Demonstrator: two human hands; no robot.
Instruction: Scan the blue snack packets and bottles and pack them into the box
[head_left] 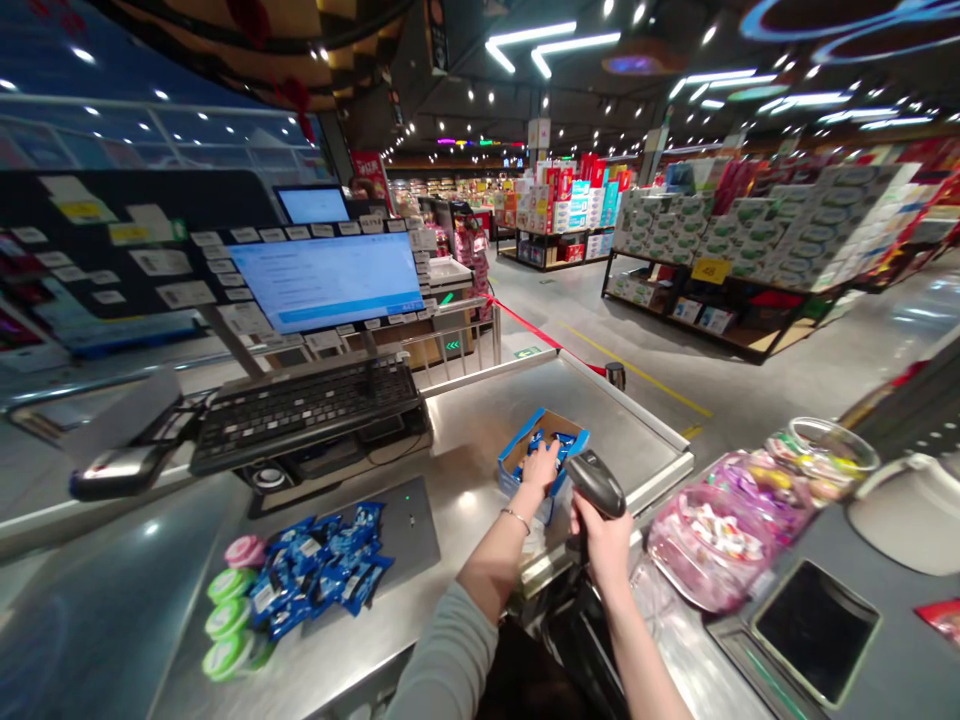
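My left hand [540, 467] reaches into a small blue-edged cardboard box [519, 452] on the steel checkout counter [480, 420], its fingers down among blue wrapped packets [559, 440] inside. My right hand [604, 535] is closed round the grip of a dark handheld barcode scanner [594, 482], held just right of the box with its head toward it. A pile of similar blue packets [322, 570] lies on the counter to the left, beside round green and pink containers [231, 615].
A keyboard [304, 405] and lit monitor [330, 280] stand at the back left. Clear tubs of wrapped sweets [712, 535] and a card terminal screen [814, 630] sit at the right. Store aisles and stacked shelves [750, 240] lie beyond the counter.
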